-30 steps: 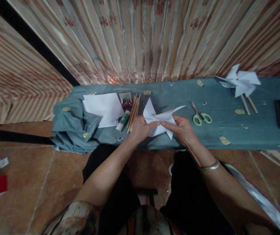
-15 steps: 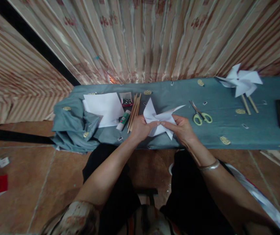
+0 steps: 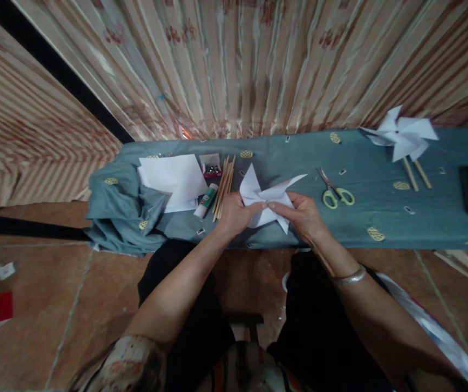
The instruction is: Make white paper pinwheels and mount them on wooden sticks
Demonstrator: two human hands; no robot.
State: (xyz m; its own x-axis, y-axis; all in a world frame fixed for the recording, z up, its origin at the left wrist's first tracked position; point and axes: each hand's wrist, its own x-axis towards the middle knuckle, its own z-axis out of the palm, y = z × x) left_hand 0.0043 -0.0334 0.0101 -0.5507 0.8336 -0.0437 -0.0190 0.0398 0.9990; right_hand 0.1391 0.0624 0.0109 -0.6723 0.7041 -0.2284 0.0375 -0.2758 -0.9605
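Pinwheel (image 3: 269, 194) is pinched at centre by left hand (image 3: 236, 214) and right hand (image 3: 305, 216).

My pinwheel (image 3: 267, 195) is smooth, matt paper; my bracelet (image 3: 352, 277), shiny metal; the sticks (image 3: 225, 185), matt wood; the tablecloth (image 3: 295, 160), matt fabric.

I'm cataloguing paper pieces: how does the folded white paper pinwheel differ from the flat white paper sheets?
The folded white paper pinwheel has raised, pointed blades; the flat white paper sheets lie level. The left hand and right hand hold the pinwheel; the sheets rest on blue-green cloth. Both are white paper.
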